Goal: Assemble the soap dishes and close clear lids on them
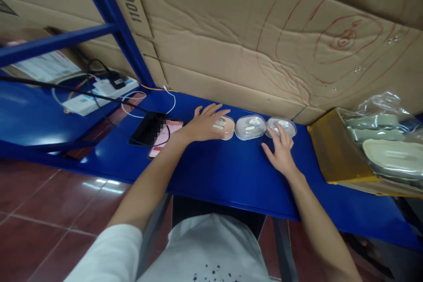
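Note:
Three small clear plastic containers stand in a row on the blue table (pixel 224 176), close to the cardboard at the back. My left hand (pixel 205 124) lies over the left container (pixel 228 128), fingers stretched out, hiding part of it. A peach tone shows through that one. Between my hands sits the middle container (pixel 250 128), greyish, with a small pale oblong piece and a round label on it. My right hand (pixel 280 147) rests its spread fingertips at the right container (pixel 288 128), covering its near left side. Neither hand is wrapped around anything.
A phone (pixel 175 127) and a black object (pixel 147 130) with a cable lie left of my left arm. A power strip (pixel 99 94) with plugs is further left. On the right, a cardboard box (pixel 340 150) holds pale green containers (pixel 391 154) in plastic wrap.

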### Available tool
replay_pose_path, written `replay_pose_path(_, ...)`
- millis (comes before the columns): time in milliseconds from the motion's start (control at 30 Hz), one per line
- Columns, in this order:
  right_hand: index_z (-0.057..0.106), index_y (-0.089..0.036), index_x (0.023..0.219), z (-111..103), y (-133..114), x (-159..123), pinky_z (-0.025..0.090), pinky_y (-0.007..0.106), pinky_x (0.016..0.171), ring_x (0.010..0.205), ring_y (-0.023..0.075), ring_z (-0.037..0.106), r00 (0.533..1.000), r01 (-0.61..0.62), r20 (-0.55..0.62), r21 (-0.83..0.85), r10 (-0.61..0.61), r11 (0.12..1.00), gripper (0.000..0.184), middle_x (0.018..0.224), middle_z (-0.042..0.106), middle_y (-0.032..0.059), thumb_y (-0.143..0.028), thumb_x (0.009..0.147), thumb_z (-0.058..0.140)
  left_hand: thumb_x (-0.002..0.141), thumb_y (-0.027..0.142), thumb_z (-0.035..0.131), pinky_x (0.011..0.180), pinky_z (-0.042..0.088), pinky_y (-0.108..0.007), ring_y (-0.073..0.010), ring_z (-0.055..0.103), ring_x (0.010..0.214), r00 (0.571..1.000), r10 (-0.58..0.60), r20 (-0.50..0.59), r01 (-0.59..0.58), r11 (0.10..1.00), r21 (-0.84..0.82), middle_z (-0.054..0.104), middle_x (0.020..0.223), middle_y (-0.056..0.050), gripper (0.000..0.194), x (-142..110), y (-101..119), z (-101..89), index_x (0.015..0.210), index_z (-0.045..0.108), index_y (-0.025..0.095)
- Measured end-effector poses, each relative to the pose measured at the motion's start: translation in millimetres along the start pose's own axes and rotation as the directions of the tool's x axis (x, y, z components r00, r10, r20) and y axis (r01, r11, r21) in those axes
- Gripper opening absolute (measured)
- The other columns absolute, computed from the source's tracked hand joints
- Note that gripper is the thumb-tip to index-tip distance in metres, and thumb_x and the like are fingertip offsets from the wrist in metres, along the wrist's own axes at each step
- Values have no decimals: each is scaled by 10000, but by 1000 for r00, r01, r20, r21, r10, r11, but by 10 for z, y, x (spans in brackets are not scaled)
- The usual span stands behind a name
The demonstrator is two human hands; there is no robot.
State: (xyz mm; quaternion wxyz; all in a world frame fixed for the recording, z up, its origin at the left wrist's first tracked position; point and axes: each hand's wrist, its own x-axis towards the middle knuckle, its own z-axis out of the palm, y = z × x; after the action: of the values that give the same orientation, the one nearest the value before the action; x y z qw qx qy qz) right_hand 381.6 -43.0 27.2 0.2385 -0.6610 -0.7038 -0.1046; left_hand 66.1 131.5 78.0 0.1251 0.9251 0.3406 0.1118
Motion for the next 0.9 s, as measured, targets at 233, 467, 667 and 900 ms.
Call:
replay_pose_path(233, 474, -292, 1623, 86, -475, 11, 399, 589, 1193, 1541, 358, 441, 927, 276, 224, 134, -301, 952, 515, 1707, 439, 158, -369, 1114, 478, 914, 661, 703, 1213, 353, -516, -372, 494, 1493, 1000, 0, 9, 1, 999, -47, 564, 1590, -128, 821, 67, -153, 13, 1607, 486, 278)
replay_pose_path(467, 527, -207, 1580, 198, -811, 193, 427, 557, 1182, 1516, 334, 484, 882, 341, 276, 183, -381, 922, 481, 1686, 498, 160, -349, 1124, 474, 906, 664, 763, 1186, 406, -545, -394, 536, 1442, 992, -18, -127, 13, 999, -38, 577, 1559, -150, 803, -319, 119, -107, 1553, 522, 252)
replay_pose_path(667, 653, -254, 1449, 176, -610, 138, 483, 552, 1130, 1405, 316, 606, 944, 188, 214, 271, -250, 944, 394, 1529, 662, 123, -273, 1120, 437, 940, 513, 799, 1185, 430, -548, -386, 520, 1466, 998, -18, -66, 21, 999, 35, 532, 1611, -158, 727, -1036, 430, 212, 1555, 508, 254)
replay_pose_path(900, 611, -277, 1509, 117, -706, 85, 507, 574, 1121, 1395, 319, 623, 938, 184, 222, 337, -267, 924, 436, 1519, 670, 123, -272, 1116, 424, 948, 576, 779, 1227, 367, -584, -397, 484, 1509, 999, 22, -25, -21, 998, 51, 486, 1659, -159, 736, -996, 428, 321, 1569, 515, 284)
